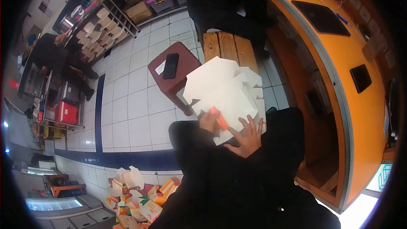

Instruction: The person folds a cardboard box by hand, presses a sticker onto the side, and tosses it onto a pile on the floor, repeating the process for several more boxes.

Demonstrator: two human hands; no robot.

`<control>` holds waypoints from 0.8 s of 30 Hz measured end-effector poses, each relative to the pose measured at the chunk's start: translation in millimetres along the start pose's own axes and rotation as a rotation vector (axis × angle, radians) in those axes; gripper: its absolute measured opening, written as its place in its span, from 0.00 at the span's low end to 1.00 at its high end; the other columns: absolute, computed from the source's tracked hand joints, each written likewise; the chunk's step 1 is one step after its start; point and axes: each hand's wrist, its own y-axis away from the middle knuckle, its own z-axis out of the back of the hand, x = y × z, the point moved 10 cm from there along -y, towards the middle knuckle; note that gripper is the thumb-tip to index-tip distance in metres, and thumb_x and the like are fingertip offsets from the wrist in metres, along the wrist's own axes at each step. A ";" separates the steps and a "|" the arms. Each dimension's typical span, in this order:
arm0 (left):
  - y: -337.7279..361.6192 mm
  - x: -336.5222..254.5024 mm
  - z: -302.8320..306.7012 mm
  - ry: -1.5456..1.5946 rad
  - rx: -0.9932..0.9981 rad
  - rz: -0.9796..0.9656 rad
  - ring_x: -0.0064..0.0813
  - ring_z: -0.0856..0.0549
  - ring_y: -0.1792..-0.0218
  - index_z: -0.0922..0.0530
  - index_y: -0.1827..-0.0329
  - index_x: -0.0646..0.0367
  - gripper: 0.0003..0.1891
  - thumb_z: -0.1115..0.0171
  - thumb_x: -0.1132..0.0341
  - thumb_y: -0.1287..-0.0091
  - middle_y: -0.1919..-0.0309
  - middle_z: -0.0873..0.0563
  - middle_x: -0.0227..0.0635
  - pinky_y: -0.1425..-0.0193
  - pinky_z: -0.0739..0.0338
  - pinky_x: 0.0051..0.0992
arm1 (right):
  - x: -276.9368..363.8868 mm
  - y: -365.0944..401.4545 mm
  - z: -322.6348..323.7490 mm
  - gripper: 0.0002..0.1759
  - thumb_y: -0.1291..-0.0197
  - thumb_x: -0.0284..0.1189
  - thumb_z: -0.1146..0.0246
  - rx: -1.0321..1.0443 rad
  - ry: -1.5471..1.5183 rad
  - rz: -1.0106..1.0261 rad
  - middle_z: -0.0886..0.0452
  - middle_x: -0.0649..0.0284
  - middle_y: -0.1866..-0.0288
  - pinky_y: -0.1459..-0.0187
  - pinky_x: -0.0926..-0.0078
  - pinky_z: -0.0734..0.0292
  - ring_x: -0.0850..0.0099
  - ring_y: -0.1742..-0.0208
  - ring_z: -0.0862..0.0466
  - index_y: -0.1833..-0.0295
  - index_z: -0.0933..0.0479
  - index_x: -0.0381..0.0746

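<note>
White flat cardboard box blanks [224, 85] with cut flaps lie in front of me, over the end of a wooden bench [224, 46] and close to my lap. My left hand [207, 121] is closed at their near left edge, around an orange, slightly blurred cardboard flap [221, 121]. Flat on the near right part of the white cardboard rests my right hand [248, 139], its fingers spread. What is under the top sheet is mostly hidden.
A maroon stool [184, 55] carries a black phone [171, 65] and a paper. An orange counter [364, 114] runs along the right. Folded printed boxes [140, 199] are heaped at lower left. One person [55, 51] stands at left; another [224, 4] is ahead.
</note>
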 end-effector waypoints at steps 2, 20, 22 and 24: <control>4.1 -3.5 -4.3 -0.051 0.028 0.007 0.17 0.18 0.75 0.21 0.51 0.56 0.16 0.30 0.57 0.35 0.69 0.16 0.26 0.73 0.22 0.20 | -1.1 0.0 -7.8 0.35 0.58 0.53 0.24 0.031 -0.042 -0.011 0.32 0.58 0.35 0.29 0.24 0.59 0.50 0.27 0.39 0.42 0.21 0.55; 13.3 16.7 -28.8 -0.044 0.056 -0.047 0.26 0.13 0.58 0.26 0.38 0.60 0.21 0.32 0.66 0.32 0.54 0.15 0.35 0.62 0.14 0.26 | -31.2 5.5 -31.4 0.07 0.42 0.27 0.35 -0.134 -0.144 -0.269 0.26 0.60 0.69 0.53 0.61 0.32 0.59 0.61 0.23 0.66 0.28 0.39; 4.4 26.4 -26.1 -0.059 0.088 -0.080 0.25 0.14 0.58 0.26 0.38 0.60 0.22 0.32 0.66 0.33 0.54 0.15 0.34 0.62 0.14 0.26 | -32.4 5.2 -33.5 0.08 0.43 0.27 0.34 -0.130 -0.146 -0.245 0.25 0.59 0.67 0.54 0.60 0.33 0.57 0.61 0.24 0.65 0.28 0.39; 4.7 25.3 -29.4 -0.077 0.118 -0.115 0.25 0.14 0.57 0.27 0.37 0.60 0.23 0.31 0.67 0.33 0.53 0.15 0.34 0.62 0.14 0.26 | -32.6 3.8 -38.0 0.08 0.43 0.27 0.34 -0.098 -0.144 -0.242 0.25 0.58 0.66 0.53 0.59 0.33 0.56 0.60 0.24 0.65 0.27 0.39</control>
